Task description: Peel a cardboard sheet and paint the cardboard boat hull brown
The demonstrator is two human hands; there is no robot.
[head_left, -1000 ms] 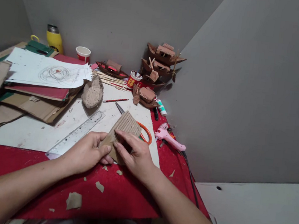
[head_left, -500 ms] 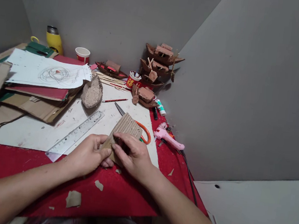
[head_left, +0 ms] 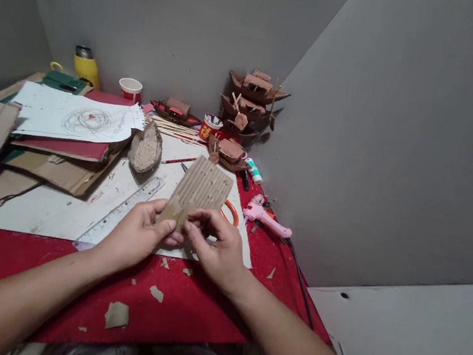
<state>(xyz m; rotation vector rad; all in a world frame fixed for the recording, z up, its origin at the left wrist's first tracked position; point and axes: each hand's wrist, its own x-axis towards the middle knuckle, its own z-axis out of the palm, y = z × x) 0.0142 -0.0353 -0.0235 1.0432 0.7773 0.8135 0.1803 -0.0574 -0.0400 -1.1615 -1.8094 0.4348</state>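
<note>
A piece of corrugated cardboard (head_left: 203, 185), its ridges bared over most of the face, is held up over the near edge of the white board. My left hand (head_left: 145, 232) grips its lower left corner, thumb on top and fingers beneath. At the lower right edge, my right hand (head_left: 215, 246) pinches the cardboard between thumb and forefinger. Behind the piece lie scissors, of which an orange handle (head_left: 231, 213) shows; the rest is mostly covered. A clear ruler (head_left: 131, 205) rests left of the cardboard, partly under my left forearm.
Torn paper scraps (head_left: 117, 315) dot the red cloth (head_left: 187, 314). A cardboard boat hull (head_left: 146, 147) sits beyond the ruler. Finished model boats (head_left: 257, 86) stand at the back. On the right is a pink glue gun (head_left: 268, 218) with its cord; stacked card sheets (head_left: 62, 172) fill the left.
The cardboard has been raised and shows more of its ridged face. My right hand has shifted slightly right and down along it. A small new scrap lies below my hands.
</note>
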